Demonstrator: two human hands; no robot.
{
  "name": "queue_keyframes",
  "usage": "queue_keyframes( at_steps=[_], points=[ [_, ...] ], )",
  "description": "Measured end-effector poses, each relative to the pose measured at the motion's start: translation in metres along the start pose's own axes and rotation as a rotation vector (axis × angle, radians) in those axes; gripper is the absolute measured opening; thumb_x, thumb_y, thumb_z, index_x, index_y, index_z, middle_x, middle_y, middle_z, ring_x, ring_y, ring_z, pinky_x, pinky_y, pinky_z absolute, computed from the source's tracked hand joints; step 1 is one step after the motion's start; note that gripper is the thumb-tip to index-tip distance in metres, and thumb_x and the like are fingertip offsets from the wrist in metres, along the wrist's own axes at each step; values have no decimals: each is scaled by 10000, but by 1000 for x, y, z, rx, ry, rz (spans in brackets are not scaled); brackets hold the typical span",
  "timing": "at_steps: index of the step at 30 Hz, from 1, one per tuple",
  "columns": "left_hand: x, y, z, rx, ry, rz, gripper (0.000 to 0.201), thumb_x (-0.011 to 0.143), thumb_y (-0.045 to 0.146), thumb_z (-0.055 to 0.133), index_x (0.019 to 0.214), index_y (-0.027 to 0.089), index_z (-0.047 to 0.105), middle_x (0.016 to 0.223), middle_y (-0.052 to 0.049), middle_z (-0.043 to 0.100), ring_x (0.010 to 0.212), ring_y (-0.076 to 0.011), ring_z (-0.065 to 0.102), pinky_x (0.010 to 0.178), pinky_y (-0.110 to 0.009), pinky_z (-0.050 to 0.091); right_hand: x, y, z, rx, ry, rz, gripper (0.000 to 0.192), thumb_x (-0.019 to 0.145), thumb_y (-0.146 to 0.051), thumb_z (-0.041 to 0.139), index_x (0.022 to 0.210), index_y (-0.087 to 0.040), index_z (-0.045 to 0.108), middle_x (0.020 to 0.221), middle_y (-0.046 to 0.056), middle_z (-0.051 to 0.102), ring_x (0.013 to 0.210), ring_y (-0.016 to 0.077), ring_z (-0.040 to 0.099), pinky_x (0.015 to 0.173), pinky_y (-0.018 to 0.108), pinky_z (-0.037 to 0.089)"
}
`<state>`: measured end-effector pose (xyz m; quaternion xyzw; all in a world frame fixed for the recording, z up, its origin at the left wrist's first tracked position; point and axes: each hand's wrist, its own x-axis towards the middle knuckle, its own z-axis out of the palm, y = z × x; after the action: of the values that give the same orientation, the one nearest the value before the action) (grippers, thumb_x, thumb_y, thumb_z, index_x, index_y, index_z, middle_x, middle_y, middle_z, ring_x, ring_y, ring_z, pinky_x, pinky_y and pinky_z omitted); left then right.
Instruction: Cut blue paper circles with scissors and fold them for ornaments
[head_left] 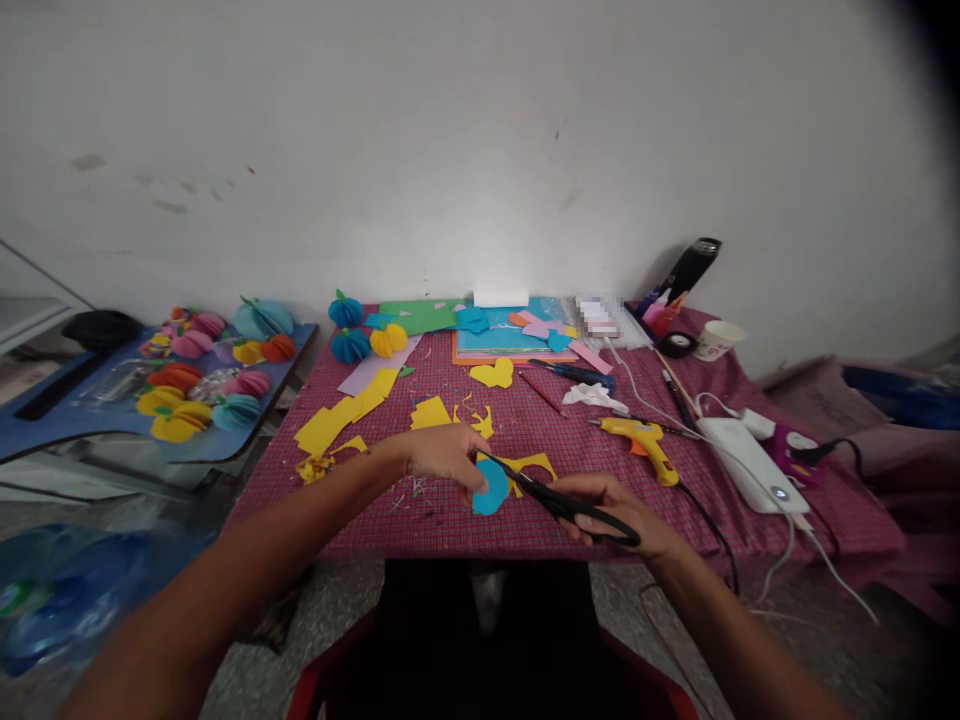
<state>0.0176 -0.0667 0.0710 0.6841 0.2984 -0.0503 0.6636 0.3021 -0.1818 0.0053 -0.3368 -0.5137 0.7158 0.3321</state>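
Note:
My left hand (448, 455) pinches a rounded piece of blue paper (492, 490) above the front part of the table. Black scissors (559, 500) are gripped in my right hand (606, 508), their blades reaching left along the upper edge of the blue paper. Whether the blades are cutting into it, I cannot tell. Yellow paper scraps (534, 467) with curved cut-outs lie just behind the scissors. More yellow paper (431, 412) rests beyond my left hand, and long yellow strips (349, 410) lie to its left.
A yellow glue gun (641, 445) lies to the right, near a white power bank (750, 465) with cables. Paper pumpkins (351, 346) stand at the back left; others (180, 420) cover a blue side table (82, 410). Coloured sheets (495, 335), a paper cup (718, 340) and a black flask (690, 265) are at the back.

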Motion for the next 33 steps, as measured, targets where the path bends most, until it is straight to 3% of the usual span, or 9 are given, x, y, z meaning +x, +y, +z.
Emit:
queue_keyframes(
  at_steps=[11,23,33],
  points=[
    [-3,7,0,85,1,-9,131,639,246,719,735,174,665,647,31,649,590,-119,600,606,-234,489,0,-3,-1,-70,8,26,503,752,-382,778,1186,-149,677,717,16,636,531,97,557,461,180,441],
    [-1,11,-1,234,-20,-24,122,651,272,703,706,177,652,582,46,616,527,-112,567,564,-224,465,4,-6,-5,0,-64,40,553,762,-403,772,1231,-143,635,735,29,667,595,123,603,508,202,461],
    [-1,13,1,189,-90,-45,71,666,220,670,723,179,661,653,10,690,600,-142,651,599,-245,505,2,-21,-7,-86,-33,104,492,753,-352,739,1201,-162,662,718,26,672,591,144,588,505,220,437]
  ],
)
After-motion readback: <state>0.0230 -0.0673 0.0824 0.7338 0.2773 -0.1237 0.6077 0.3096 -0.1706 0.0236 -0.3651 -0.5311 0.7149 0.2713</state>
